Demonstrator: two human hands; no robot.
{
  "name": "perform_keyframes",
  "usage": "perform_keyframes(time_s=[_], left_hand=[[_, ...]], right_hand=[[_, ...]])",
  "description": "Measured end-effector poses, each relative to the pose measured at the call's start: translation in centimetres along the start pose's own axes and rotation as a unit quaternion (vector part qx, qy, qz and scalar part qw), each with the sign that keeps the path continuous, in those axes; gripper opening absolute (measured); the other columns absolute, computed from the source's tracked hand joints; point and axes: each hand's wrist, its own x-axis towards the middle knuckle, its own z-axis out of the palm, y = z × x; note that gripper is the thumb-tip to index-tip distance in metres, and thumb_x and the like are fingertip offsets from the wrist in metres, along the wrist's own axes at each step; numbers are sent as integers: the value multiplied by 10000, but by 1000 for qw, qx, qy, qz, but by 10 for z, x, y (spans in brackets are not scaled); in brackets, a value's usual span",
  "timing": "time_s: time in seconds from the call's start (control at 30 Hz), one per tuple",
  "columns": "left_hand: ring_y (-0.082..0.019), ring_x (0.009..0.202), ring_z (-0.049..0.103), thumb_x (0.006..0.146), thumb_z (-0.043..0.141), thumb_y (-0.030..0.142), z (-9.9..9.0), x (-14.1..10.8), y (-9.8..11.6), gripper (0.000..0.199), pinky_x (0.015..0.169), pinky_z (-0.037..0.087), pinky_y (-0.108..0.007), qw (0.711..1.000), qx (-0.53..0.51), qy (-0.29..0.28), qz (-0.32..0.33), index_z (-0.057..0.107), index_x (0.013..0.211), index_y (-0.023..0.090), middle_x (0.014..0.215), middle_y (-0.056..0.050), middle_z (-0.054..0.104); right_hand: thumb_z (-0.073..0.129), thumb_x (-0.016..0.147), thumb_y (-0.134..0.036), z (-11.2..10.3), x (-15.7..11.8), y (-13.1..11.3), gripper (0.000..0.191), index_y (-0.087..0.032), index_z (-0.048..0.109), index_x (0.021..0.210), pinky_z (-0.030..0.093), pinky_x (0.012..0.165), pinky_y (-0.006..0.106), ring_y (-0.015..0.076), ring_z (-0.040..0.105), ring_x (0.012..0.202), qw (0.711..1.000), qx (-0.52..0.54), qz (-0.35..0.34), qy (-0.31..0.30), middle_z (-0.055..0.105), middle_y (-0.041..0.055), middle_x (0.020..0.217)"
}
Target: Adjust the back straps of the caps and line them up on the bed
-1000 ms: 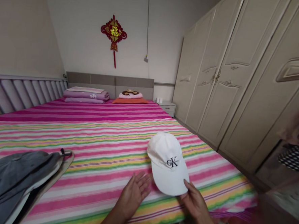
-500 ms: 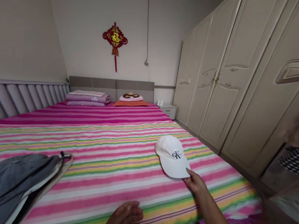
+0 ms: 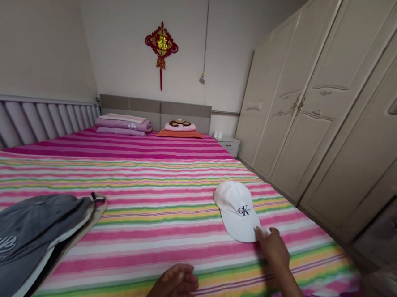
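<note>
A white baseball cap (image 3: 235,200) with dark "CK" lettering lies on the striped bedspread, its brim pointing toward me and to the right. At the brim's corner is my right hand (image 3: 275,249); one fingertip touches the edge while another finger stands apart from it. Low in the middle, my left hand (image 3: 176,284) hovers by the bedspread, empty, with loosely bent fingers. On the left sits a grey cap (image 3: 35,221) with white script, stacked over other caps whose pale and dark edges show beneath it.
The striped bedspread (image 3: 138,257) covers the near bed. Folded purple bedding (image 3: 124,125) and an orange pillow (image 3: 179,133) lie by the headboard (image 3: 134,105). Wardrobes (image 3: 296,141) line the right side, with a nightstand (image 3: 230,146) at the back.
The view has shifted slightly left. My right hand's fingers have spread and loosened from the brim they were pinching. The white cap stays on the bed.
</note>
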Motion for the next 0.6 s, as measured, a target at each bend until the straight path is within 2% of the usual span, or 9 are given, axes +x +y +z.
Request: perform_keyframes(time_s=[0.07,0.17,0.27,0.33,0.4,0.5,0.6], left_hand=[[-186,812,622,682,653,349,1,-7,4,245,717,438,-306,1000,21,20,8,648,870,191,843,-68,675],[-177,770,626,676,663,329,-3,-24,17,229,708,444,-304,996,46,65,34,651,853,185,812,-67,677],[-168,728,626,672,667,308,-14,-46,37,217,698,449,-304,987,52,130,78,651,838,169,788,-69,678],[-168,717,628,670,669,284,-24,-65,52,214,692,450,-299,975,54,186,110,647,838,155,784,-77,680],[-163,699,627,657,677,265,-36,-87,69,218,682,451,-288,954,49,252,156,641,833,142,762,-76,680],[-130,616,606,602,708,245,-56,-127,93,239,624,454,-251,892,32,375,249,625,794,129,675,-44,664],[-78,455,517,534,721,215,-74,-168,114,258,465,397,-188,774,18,521,358,607,744,117,532,12,600]], right_hand=[[467,701,-473,5,-23,-3,499,-112,513,1042,392,763,497,390,525,994,998,-48,-45,12,591,228,1020],[380,754,-465,27,-65,-2,357,-202,558,916,431,678,383,285,602,826,987,-87,-132,-28,645,113,888],[363,771,-495,51,-97,-1,346,-220,570,810,442,608,327,245,615,743,945,-135,-293,-63,656,82,796],[351,778,-511,60,-109,-2,362,-222,570,797,450,578,311,236,621,729,934,-139,-320,-75,662,79,794],[341,774,-542,65,-116,-6,387,-232,572,795,457,535,298,225,631,680,938,-136,-296,-115,674,65,782],[341,752,-575,73,-126,-9,418,-241,591,778,468,506,286,222,646,648,923,-123,-311,-192,691,56,764],[362,751,-542,85,-143,-8,386,-243,605,765,469,493,271,219,656,633,886,-111,-378,-244,701,53,748]])
